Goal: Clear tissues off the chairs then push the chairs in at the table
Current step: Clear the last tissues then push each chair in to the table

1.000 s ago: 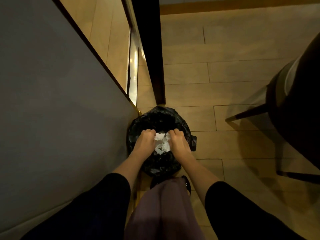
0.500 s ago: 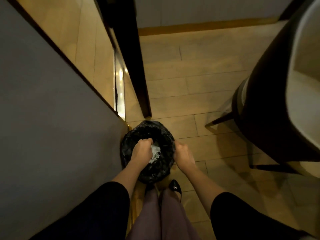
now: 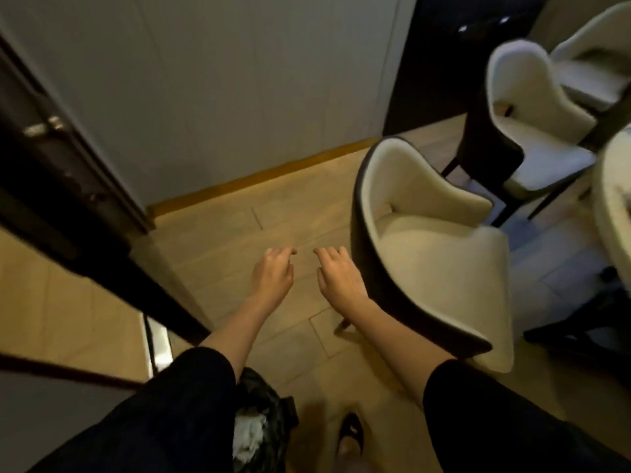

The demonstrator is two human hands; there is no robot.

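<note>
Head view shows the left hand [image 3: 273, 273] and right hand [image 3: 338, 276] empty, fingers loosely spread, tissues [image 3: 249, 435] in the bin [image 3: 269, 404] underfoot, so turning toward the nearest chair [image 3: 430, 254] risks kicking it over, and shoving hard could bang the desk [image 3: 614, 206].

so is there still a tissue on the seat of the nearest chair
No, the cream seat of the nearest chair is bare, and the only white tissues in view lie in the black bin bag by the person's legs.

Both empty hands, left hand [image 3: 273, 274] and right hand [image 3: 338, 278], hover beside the nearest chair [image 3: 430, 254].
</note>
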